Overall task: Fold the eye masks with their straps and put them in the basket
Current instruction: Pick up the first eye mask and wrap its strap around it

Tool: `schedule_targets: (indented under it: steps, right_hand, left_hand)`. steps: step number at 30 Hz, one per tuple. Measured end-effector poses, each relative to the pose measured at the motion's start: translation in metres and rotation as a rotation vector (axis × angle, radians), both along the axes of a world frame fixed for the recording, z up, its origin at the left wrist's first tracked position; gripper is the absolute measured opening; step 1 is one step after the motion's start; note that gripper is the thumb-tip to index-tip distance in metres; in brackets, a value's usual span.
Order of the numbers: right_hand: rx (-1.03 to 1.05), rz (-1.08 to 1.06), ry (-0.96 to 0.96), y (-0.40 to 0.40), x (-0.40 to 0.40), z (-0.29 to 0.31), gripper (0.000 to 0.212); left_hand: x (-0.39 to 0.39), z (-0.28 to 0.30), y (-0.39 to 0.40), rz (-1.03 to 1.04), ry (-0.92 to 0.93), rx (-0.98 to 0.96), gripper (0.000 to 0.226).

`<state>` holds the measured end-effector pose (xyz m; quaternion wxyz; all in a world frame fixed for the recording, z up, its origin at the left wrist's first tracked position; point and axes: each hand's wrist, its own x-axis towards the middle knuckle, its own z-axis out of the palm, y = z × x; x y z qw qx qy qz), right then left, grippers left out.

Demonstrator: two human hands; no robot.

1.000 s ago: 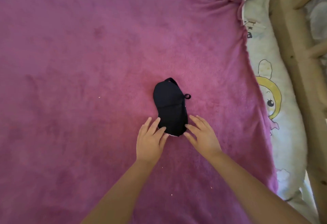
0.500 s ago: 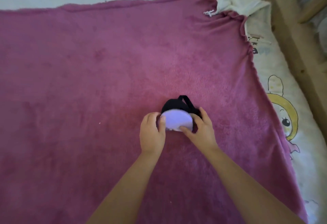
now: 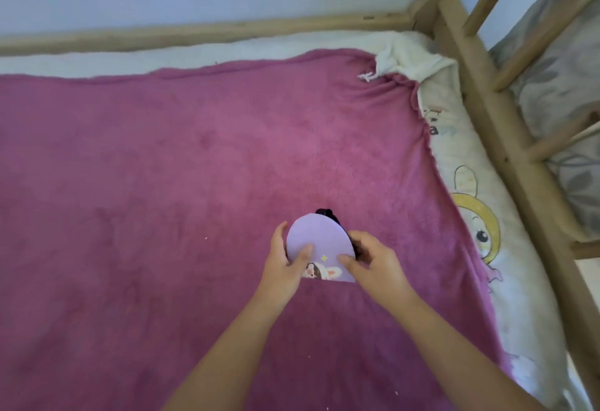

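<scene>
While we look down from the head camera, our two bare hands meet over a fuzzy magenta fleece blanket [image 3: 162, 199] that covers most of the bed. Between them we hold a folded lilac fabric eye mask [image 3: 319, 241], its rounded edge pointing away from us and a small cartoon bunny print showing near its lower edge. Our left hand [image 3: 285, 264] closes on the mask's left side, thumb pressed on top and fingers curled along the edge. Our right hand [image 3: 373, 264] closes on the right side, thumb on the lilac face and fingers wrapped behind. A bit of the mask's black elastic strap [image 3: 326, 213] peeks out past the far rounded edge, and more dark material shows beside our right fingers. The mask sits a little right of the blanket's middle; we cannot tell whether it rests on the blanket or is lifted just above it. Beyond the blanket's right edge lies a cream sheet printed with cartoon rabbits [image 3: 480, 232], bordered by a pale wooden bed rail [image 3: 519, 163].
</scene>
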<state>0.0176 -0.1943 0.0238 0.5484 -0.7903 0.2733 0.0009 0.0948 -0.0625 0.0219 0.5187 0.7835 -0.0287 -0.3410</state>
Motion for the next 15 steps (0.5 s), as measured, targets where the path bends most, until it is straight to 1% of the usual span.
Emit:
schedule_targets:
  steps: [2,4,6,8,10,13,15]
  right_hand:
    - [-0.058,0.01,-0.059,0.005,-0.015,0.038,0.029]
    - [-0.186,0.003,-0.101,0.008,-0.031,0.079,0.028]
    - [-0.339,-0.011,-0.155,0.007,-0.046,0.119,0.022]
    - [-0.41,-0.059,-0.224,0.004,-0.064,0.155,0.021]
    - [-0.348,-0.15,-0.282,0.0,-0.082,0.189,0.024]
    - [-0.214,-0.183,-0.354,0.003,-0.11,0.233,0.023]
    - [-0.067,-0.222,-0.401,0.01,-0.128,0.257,0.03]
  left_hand:
    - [-0.022,0.038,0.007,0.054,-0.055,-0.058,0.064]
    - [-0.042,0.076,0.015,0.091,-0.125,-0.111,0.061]
    - [-0.055,0.114,0.024,0.046,-0.212,-0.131,0.053]
    - [-0.067,0.15,0.036,-0.036,-0.305,-0.117,0.042]
    - [-0.079,0.182,0.049,-0.133,-0.373,-0.101,0.041]
    - [-0.098,0.221,0.068,-0.234,-0.478,-0.087,0.034]
    - [-0.112,0.244,0.082,-0.272,-0.521,-0.081,0.035]
